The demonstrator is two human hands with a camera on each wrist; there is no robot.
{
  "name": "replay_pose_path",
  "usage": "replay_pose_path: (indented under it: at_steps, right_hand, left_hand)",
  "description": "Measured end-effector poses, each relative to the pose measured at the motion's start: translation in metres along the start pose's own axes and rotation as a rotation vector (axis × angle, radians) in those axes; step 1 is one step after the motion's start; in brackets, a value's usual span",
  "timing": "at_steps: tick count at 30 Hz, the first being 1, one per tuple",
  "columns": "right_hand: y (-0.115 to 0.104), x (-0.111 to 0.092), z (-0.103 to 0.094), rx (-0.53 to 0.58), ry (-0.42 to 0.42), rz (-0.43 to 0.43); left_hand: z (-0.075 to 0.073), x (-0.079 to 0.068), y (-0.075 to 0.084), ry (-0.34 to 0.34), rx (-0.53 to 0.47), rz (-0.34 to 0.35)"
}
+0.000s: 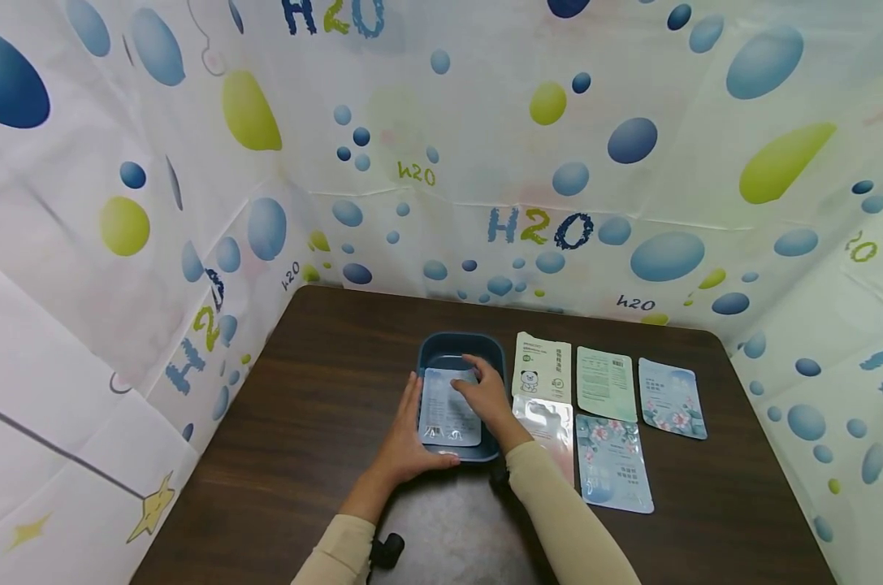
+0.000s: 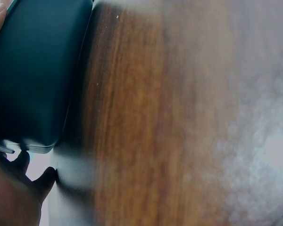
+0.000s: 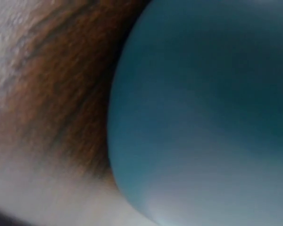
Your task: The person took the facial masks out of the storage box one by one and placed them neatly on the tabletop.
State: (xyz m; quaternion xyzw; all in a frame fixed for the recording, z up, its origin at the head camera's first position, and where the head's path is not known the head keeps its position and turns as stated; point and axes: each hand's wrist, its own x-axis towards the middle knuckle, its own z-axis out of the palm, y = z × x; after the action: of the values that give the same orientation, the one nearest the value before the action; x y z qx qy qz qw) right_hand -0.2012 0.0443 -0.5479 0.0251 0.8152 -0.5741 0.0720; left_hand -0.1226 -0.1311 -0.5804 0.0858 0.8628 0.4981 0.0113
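A dark blue tray (image 1: 432,345) with rounded corners stands on the table in the head view. Inside it lies a pale blue flat sachet (image 1: 450,410) with print and a barcode. My left hand (image 1: 404,445) rests against the tray's left side, fingers straight along the rim and thumb at the near edge. Over the tray's right side reaches my right hand (image 1: 488,398); its thumb is at the sachet's upper part, apart from the index finger. The left wrist view shows the tray's outer wall (image 2: 37,70); in the right wrist view a blurred tray wall (image 3: 146,117) fills much of the frame.
Right of the tray lie a cream sachet with a bear (image 1: 543,366), a shiny pinkish sachet (image 1: 547,426) partly under the right arm, a green sachet (image 1: 607,386) and two blue floral sachets (image 1: 671,398). A patterned sheet (image 1: 456,236) surrounds the brown table (image 1: 324,390).
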Motion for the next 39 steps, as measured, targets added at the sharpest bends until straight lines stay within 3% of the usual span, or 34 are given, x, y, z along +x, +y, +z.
replay_pose_path:
  at_steps: [9, 21, 39]
  right_hand:
    - [0.0007, -0.0017, -0.0035, 0.122, 0.058, -0.13]
    - [0.0022, -0.0001, -0.0041, 0.056, -0.012, -0.103]
    - [-0.0024, -0.0047, -0.0049, 0.085, -0.034, -0.111]
  left_hand:
    - [0.0003, -0.0003, -0.0003, 0.01, 0.019, 0.019]
    - [0.0, -0.0007, 0.001, 0.01, 0.028, 0.017]
    - [0.0001, -0.0006, -0.0008, 0.021, 0.019, 0.045]
